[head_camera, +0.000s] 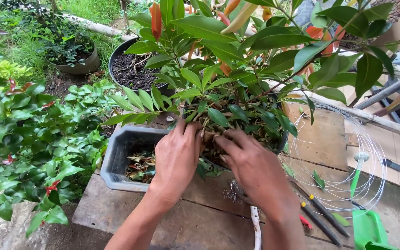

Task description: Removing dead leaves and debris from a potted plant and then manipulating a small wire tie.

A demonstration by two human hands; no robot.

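Head view: both hands work at the base of a leafy potted plant (237, 92) standing on a wooden table (195, 217). The left hand (177, 157) and right hand (251, 164) have fingers extended, tips buried in dry leaf litter; grasp cannot be determined. A grey rectangular tray (116, 162) sits just beside the left hand. Coiled wire (371, 157) lies right of the pot.

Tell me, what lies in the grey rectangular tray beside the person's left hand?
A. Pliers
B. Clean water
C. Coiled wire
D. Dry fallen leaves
D: the grey tray holds brown and reddish dry leaves, right beside the left hand; the coiled wire and the hand tools lie apart on the wooden surface.
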